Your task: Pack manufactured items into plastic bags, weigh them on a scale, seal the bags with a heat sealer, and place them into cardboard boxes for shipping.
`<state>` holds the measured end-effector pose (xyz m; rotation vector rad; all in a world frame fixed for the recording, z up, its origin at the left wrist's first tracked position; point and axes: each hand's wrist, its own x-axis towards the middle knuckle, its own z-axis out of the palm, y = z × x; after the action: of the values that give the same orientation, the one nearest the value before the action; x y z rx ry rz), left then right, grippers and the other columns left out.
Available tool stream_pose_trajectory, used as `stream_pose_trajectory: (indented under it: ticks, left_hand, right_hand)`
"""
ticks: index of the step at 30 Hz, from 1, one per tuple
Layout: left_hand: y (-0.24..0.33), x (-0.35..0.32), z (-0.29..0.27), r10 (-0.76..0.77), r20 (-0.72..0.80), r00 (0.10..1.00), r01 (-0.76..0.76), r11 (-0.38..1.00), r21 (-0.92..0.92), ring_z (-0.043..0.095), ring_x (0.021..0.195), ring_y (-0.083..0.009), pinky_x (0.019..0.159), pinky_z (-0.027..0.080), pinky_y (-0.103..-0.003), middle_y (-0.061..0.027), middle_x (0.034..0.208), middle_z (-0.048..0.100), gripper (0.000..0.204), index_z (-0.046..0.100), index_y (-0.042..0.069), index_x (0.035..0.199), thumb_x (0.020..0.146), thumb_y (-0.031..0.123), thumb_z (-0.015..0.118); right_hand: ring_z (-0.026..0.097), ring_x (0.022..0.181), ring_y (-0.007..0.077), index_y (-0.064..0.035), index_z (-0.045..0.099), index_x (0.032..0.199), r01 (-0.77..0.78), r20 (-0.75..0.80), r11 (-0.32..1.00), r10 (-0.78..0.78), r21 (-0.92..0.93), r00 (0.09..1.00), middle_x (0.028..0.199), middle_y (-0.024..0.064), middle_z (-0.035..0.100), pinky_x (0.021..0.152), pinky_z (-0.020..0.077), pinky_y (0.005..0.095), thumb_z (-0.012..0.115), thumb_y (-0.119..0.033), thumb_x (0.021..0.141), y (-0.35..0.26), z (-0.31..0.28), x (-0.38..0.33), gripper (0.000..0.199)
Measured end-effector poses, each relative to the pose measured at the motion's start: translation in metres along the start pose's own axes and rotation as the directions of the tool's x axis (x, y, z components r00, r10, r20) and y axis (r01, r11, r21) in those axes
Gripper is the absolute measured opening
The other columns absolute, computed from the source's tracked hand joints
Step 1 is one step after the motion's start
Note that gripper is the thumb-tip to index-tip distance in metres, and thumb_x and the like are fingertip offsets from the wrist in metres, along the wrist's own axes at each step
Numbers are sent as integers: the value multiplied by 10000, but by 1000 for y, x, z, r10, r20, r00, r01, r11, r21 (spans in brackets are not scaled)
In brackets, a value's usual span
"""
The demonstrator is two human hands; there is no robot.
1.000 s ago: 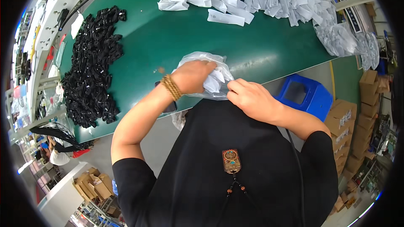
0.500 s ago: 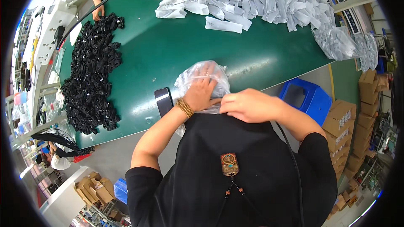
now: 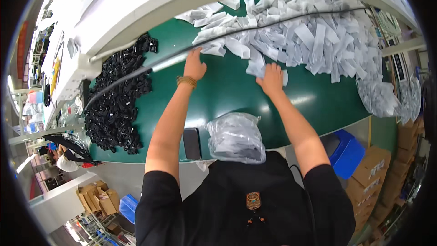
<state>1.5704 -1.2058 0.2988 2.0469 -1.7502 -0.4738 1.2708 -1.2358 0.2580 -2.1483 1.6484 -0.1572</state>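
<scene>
Both my arms stretch out over the green table. My left hand [image 3: 195, 67] is near the left end of a loose heap of whitish translucent packets [image 3: 314, 38], fingers extended with nothing visible in them; a dark cable crosses by its fingertips. My right hand [image 3: 272, 81] rests at the heap's near edge with its fingers spread over the packets, one packet [image 3: 256, 67] lying just left of it. Close to my body, a clear plastic bag [image 3: 236, 137] filled with similar whitish pieces sits at the table's edge, untouched by either hand.
Left of the bag lies a dark phone [image 3: 192, 144]. A long pile of black bundled cables [image 3: 119, 100] covers the left side of the table [image 3: 218, 93]. Filled clear bags [image 3: 378, 96] sit at the far right. A white frame [image 3: 182, 4] arches across the top; a blue bin [image 3: 347, 154] stands right.
Both hands have left the clear bag and moved forward to the packet heap, the left farther left. The bag now stands alone at the edge. My view has shifted; the white frame now crosses the top.
</scene>
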Motion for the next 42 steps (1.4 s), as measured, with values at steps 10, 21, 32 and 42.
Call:
stream_pose_trajectory:
  ticks: [10, 21, 32, 42]
  left_hand:
    - [-45, 17, 54, 163, -16, 987, -152, 948, 280, 420, 1143, -397, 997, 349, -466, -209, 1256, 436, 546, 520, 107, 1215, 689, -9, 607]
    - [4, -69, 18, 182, -26, 983, -173, 964, 201, 414, 1150, -384, 977, 381, -436, -164, 1303, 378, 748, 494, 123, 1247, 558, -4, 757]
    - [-34, -60, 46, -21, 204, 979, 71, 968, -243, 471, 1181, -341, 981, 411, -394, -214, 1229, 527, 772, 495, 36, 1242, 545, 106, 820]
    - [16, -119, 15, -80, -91, 993, 59, 975, -212, 458, 1138, -412, 974, 417, -402, -238, 1313, 352, 717, 367, 23, 1319, 687, 50, 705]
  right_hand:
    - [441, 1042, 343, 15, 480, 1124, 105, -58, 994, -103, 32, 993, 1108, 163, 461, 893, 389, 443, 708, -167, 612, 9, -7, -46, 590]
    - [478, 988, 372, 36, 502, 1039, 21, 105, 969, -49, 247, 993, 1036, 201, 505, 834, 417, 449, 676, -264, 679, 10, -3, -35, 500]
    - [504, 1003, 377, 37, 499, 1075, 438, 123, 894, -447, 96, 886, 1046, 216, 532, 841, 415, 476, 737, -245, 659, -128, 40, 15, 556]
    - [559, 975, 376, -20, 508, 956, 415, 132, 905, -425, 96, 895, 1007, 198, 575, 808, 485, 449, 801, -167, 522, -116, 57, 4, 544]
